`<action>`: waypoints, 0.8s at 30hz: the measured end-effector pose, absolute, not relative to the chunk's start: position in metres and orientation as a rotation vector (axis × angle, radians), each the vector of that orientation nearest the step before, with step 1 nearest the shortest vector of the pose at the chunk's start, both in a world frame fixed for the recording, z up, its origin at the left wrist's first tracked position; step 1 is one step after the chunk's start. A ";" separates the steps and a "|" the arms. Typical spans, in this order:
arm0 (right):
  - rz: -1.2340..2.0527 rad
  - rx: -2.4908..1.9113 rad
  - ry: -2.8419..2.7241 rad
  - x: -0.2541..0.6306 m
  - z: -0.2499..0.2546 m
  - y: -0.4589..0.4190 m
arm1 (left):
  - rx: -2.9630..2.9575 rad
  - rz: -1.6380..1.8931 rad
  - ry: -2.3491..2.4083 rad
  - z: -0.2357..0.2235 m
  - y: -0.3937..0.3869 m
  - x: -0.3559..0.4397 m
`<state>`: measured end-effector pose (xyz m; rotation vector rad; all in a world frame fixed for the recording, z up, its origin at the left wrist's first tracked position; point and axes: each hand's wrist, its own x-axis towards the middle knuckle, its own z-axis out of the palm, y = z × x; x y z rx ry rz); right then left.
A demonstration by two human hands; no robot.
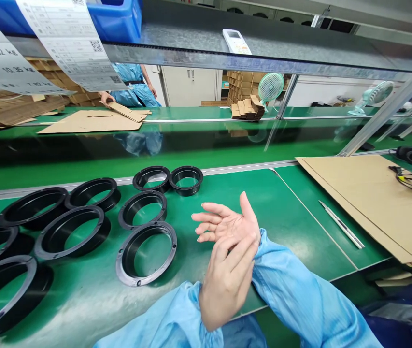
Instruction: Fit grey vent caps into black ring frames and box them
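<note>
My right hand [229, 223] is held palm up over the green table, its fingers stretched out and the thumb raised. Across its palm heel and wrist lies my left hand [227, 282], back upward, with extended fingers pressing on the skin. Neither hand shows any object in it. To their left stand several black flanged rings [146, 253] of differing sizes, with small holes in their rims. The nearest ring is beside my left hand, apart from it. A smaller black ring [186, 181] sits farther back, touching its neighbour. Light blue sleeves cover both forearms.
At right lie a white pen-like tool [341, 224] and flat cardboard sheets [376, 203], with a dark cabled item on top. Overhead, a shelf [191, 46] carries a blue bin [115, 21] and a remote control [236, 41]. Across the bench, another person's hand [107, 97] touches cardboard.
</note>
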<state>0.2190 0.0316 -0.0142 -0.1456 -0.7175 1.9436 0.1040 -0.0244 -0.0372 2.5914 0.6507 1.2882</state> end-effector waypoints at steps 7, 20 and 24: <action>1.962 -0.156 -0.681 0.218 -0.013 0.030 | 2.537 1.304 0.592 -0.038 -0.029 0.105; 1.977 -0.074 -0.762 0.222 -0.019 0.031 | 2.552 1.261 0.628 -0.033 -0.029 0.105; 1.971 -0.116 -0.726 0.219 -0.016 0.029 | 2.508 1.279 0.609 -0.031 -0.031 0.106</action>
